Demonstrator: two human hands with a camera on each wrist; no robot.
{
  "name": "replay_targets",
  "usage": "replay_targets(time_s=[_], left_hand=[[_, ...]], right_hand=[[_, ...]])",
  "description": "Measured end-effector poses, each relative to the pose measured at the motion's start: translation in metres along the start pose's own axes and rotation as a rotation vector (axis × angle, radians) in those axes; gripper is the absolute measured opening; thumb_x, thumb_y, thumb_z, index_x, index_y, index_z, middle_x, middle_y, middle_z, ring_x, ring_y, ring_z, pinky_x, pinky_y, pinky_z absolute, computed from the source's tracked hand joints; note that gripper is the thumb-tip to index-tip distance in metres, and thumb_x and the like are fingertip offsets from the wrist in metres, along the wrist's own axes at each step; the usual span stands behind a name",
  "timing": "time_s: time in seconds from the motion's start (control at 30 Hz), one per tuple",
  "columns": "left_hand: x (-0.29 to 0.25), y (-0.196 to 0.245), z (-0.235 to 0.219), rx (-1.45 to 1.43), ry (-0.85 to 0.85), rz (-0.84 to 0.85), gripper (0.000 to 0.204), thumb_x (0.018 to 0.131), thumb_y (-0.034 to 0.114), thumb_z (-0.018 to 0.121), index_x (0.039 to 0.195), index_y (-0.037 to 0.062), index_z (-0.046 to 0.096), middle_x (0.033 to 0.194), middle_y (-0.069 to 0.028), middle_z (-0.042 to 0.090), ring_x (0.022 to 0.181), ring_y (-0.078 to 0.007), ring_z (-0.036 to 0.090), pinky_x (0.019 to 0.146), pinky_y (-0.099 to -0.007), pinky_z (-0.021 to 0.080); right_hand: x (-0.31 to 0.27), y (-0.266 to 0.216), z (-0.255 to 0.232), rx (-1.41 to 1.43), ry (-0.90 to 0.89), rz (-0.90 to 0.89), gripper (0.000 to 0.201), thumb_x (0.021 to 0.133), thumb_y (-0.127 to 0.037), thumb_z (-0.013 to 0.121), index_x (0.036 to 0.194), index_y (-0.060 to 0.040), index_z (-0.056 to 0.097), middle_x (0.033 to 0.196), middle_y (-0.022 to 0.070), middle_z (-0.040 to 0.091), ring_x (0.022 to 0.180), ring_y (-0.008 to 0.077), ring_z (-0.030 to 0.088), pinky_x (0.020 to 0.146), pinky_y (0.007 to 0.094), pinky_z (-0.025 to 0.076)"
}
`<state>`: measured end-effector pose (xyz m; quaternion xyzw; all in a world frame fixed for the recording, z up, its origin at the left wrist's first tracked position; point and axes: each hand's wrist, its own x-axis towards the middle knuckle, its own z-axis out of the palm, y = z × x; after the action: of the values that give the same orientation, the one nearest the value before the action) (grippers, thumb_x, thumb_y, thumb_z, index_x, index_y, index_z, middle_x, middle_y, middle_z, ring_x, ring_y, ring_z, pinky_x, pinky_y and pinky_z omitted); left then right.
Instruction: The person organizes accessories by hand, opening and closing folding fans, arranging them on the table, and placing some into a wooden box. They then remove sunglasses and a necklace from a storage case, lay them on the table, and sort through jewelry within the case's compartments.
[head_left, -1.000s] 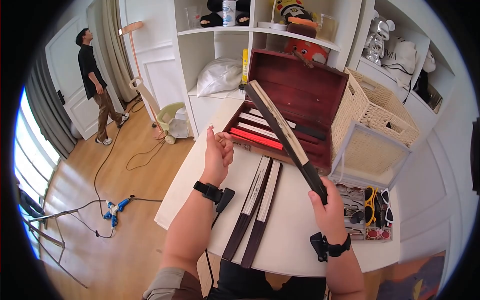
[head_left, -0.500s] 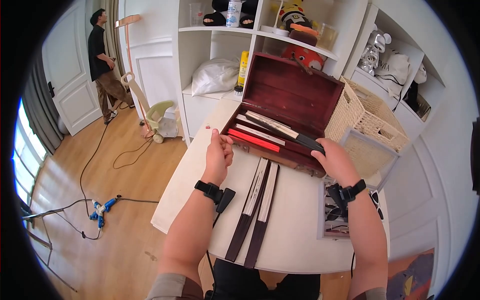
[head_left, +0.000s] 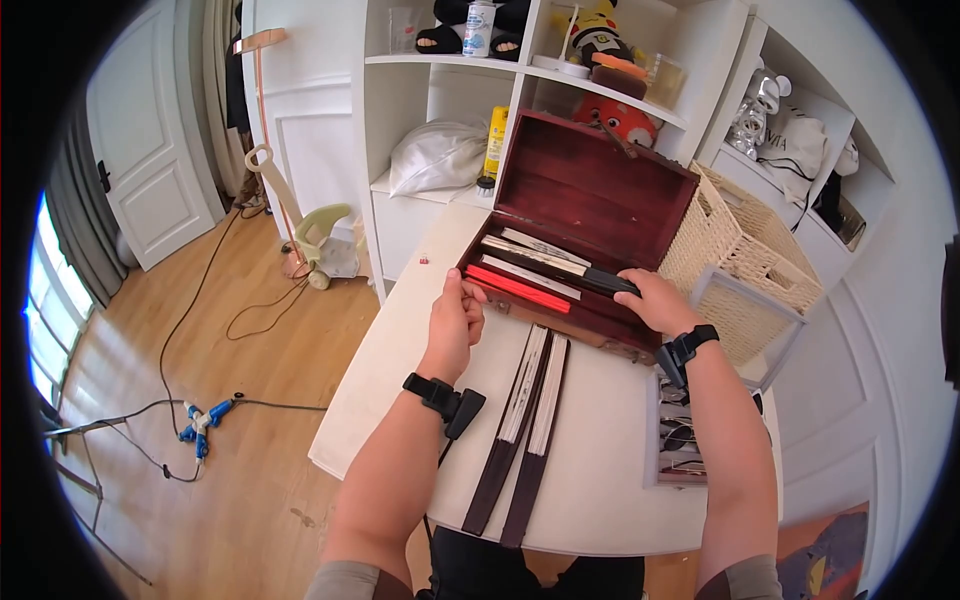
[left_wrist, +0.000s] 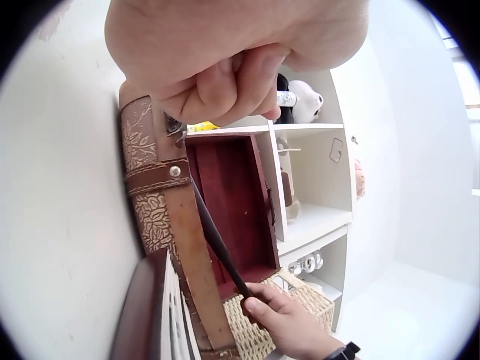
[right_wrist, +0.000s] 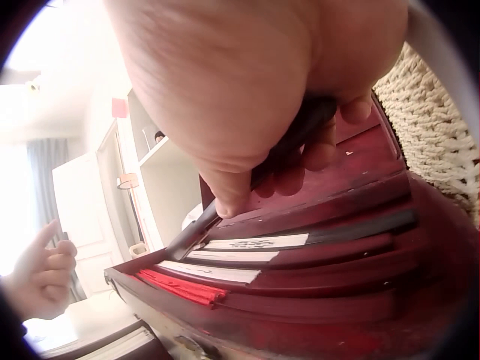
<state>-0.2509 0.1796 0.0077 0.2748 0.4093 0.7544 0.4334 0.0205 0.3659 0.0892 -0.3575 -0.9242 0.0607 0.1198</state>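
My right hand (head_left: 655, 300) grips a folded hand fan (head_left: 608, 281) by its black end, low over the open dark-red case (head_left: 600, 190). In the right wrist view the fan (right_wrist: 193, 231) slants down toward the case's far end. Inside lie several folded fans, among them a red one (head_left: 515, 290) along the front and white-edged ones behind it. My left hand (head_left: 455, 325) is at the case's front left corner, fingers loosely curled, holding nothing. Two folded fans with dark guards, a left one (head_left: 488, 485) and a right one (head_left: 525, 492), lie on the white table (head_left: 380, 400).
A divided box of sunglasses (head_left: 680, 440) sits at the table's right, partly behind my right forearm. Behind it stands a woven basket (head_left: 745, 250). White shelves (head_left: 440, 60) rise behind the case. A small red object (head_left: 424, 260) lies at the table's left edge.
My right hand has lowered the fan from raised and slanted above the table to flat over the case. My left hand has shifted toward the case. The person by the door has moved mostly out of sight.
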Motion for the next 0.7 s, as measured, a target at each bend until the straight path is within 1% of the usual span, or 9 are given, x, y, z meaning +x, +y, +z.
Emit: replay_targets(time_s=[0.07, 0.2, 0.27, 0.3, 0.4, 0.5, 0.7], left_hand=[[0.000, -0.001, 0.000, 0.005, 0.003, 0.000, 0.053, 0.109, 0.053, 0.031, 0.085, 0.0095, 0.050, 0.054, 0.0061, 0.027, 0.041, -0.0070, 0.018, 0.040, -0.0259, 0.016], [-0.003, 0.001, 0.004, 0.041, 0.006, 0.000, 0.053, 0.109, 0.053, 0.032, 0.086, 0.0091, 0.051, 0.054, 0.0063, 0.027, 0.042, -0.0067, 0.017, 0.041, -0.0258, 0.015], [-0.003, 0.001, 0.005, 0.043, 0.011, -0.012, 0.053, 0.109, 0.053, 0.032, 0.086, 0.0091, 0.051, 0.054, 0.0064, 0.027, 0.042, -0.0066, 0.017, 0.041, -0.0258, 0.015], [-0.003, 0.001, 0.005, 0.044, 0.021, -0.019, 0.052, 0.109, 0.052, 0.033, 0.086, 0.0090, 0.051, 0.054, 0.0064, 0.027, 0.042, -0.0065, 0.017, 0.041, -0.0259, 0.014], [-0.002, 0.000, 0.003, 0.036, 0.019, -0.016, 0.051, 0.108, 0.052, 0.034, 0.085, 0.0090, 0.051, 0.054, 0.0064, 0.027, 0.042, -0.0065, 0.017, 0.041, -0.0261, 0.014], [-0.002, 0.000, 0.004, 0.034, 0.027, -0.028, 0.051, 0.108, 0.051, 0.035, 0.085, 0.0091, 0.051, 0.054, 0.0066, 0.027, 0.042, -0.0065, 0.017, 0.041, -0.0261, 0.014], [-0.004, 0.002, 0.007, 0.053, 0.028, -0.017, 0.049, 0.108, 0.049, 0.036, 0.084, 0.0093, 0.051, 0.054, 0.0064, 0.027, 0.041, -0.0065, 0.018, 0.040, -0.0262, 0.014]], right_hand=[[0.001, 0.002, 0.000, -0.008, -0.031, 0.032, 0.040, 0.095, -0.031, 0.066, 0.127, -0.0088, 0.063, 0.121, 0.0148, 0.067, 0.119, 0.0351, 0.059, 0.101, 0.0483, 0.045], [0.012, 0.008, 0.010, -0.032, -0.048, 0.065, 0.041, 0.096, -0.031, 0.064, 0.131, -0.0097, 0.061, 0.126, 0.0138, 0.064, 0.122, 0.0343, 0.058, 0.103, 0.0503, 0.043], [0.020, -0.001, 0.011, -0.128, -0.122, 0.153, 0.042, 0.098, -0.031, 0.060, 0.134, -0.0105, 0.058, 0.134, 0.0127, 0.060, 0.125, 0.0336, 0.057, 0.104, 0.0521, 0.042], [0.023, -0.002, 0.013, -0.149, -0.163, 0.169, 0.042, 0.099, -0.031, 0.058, 0.137, -0.0112, 0.057, 0.138, 0.0118, 0.057, 0.127, 0.0328, 0.056, 0.105, 0.0525, 0.041], [0.033, 0.008, 0.030, -0.224, -0.200, 0.187, 0.043, 0.099, -0.030, 0.059, 0.137, -0.0114, 0.057, 0.137, 0.0115, 0.056, 0.128, 0.0317, 0.055, 0.105, 0.0535, 0.040], [0.036, 0.011, 0.039, -0.217, -0.204, 0.215, 0.043, 0.098, -0.029, 0.060, 0.137, -0.0106, 0.057, 0.135, 0.0112, 0.057, 0.127, 0.0320, 0.055, 0.106, 0.0540, 0.040], [0.037, 0.017, 0.043, -0.226, -0.199, 0.210, 0.042, 0.097, -0.026, 0.061, 0.136, -0.0097, 0.058, 0.134, 0.0120, 0.057, 0.127, 0.0322, 0.055, 0.106, 0.0548, 0.041]])
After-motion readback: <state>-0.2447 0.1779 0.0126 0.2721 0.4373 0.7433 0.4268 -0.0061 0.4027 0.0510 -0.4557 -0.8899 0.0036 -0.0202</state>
